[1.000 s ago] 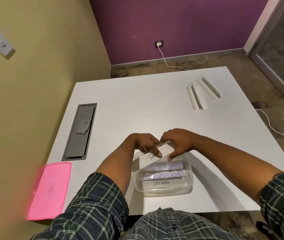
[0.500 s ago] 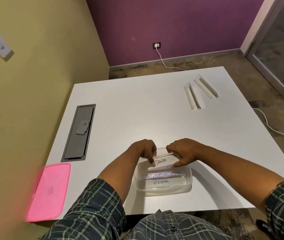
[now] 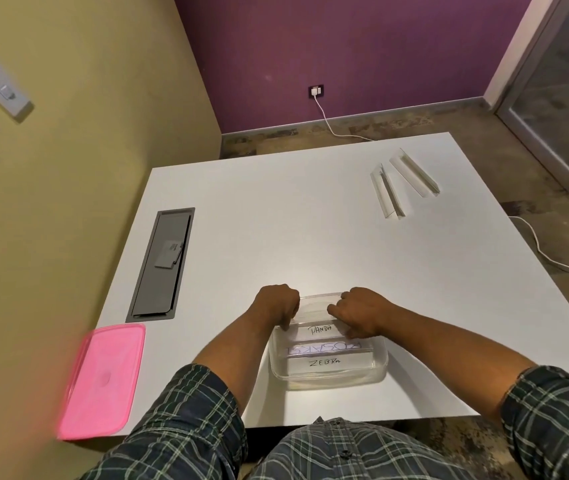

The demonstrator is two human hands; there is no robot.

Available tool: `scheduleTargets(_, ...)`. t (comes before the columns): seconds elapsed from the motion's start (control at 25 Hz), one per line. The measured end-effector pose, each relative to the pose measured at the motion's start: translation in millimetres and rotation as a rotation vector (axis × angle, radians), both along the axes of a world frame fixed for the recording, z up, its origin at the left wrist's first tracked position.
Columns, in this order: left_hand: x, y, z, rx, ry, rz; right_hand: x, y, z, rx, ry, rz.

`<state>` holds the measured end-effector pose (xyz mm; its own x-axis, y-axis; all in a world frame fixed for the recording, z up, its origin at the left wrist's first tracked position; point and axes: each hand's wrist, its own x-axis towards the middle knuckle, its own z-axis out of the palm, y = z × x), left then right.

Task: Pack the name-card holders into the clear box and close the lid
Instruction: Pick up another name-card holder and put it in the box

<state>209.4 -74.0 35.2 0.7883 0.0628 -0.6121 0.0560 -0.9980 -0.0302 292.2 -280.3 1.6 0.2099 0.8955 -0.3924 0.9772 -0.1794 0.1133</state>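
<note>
My left hand [image 3: 278,306] and right hand [image 3: 357,311] pinch the ends of the holder marked PANDA [image 3: 319,329], seemingly seated in the far side of the clear box [image 3: 380,370]. Pink lid [image 3: 103,379] lies well left; two holders [image 3: 402,183] sit far right.

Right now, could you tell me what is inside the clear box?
The clear box holds three name-card holders: PANDA, an upside-down purple-lettered one, and ZEBRA. Both hands cover the PANDA holder's ends; anything beneath is hidden.
</note>
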Motion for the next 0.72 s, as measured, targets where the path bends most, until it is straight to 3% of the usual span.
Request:
scheduleTargets(0.52, -6.2, -11.2, -9.9, 0.151, -0.042, -0.147, 3.0, 7.1, -3.2, -0.060, 0.057, -0.063)
scheduleTargets(0.72, 10.2, -8.4, -4.3, 0.033, -0.044, -0.196, 7.0, 4.1, -0.2, -0.007, 0.065, -0.009)
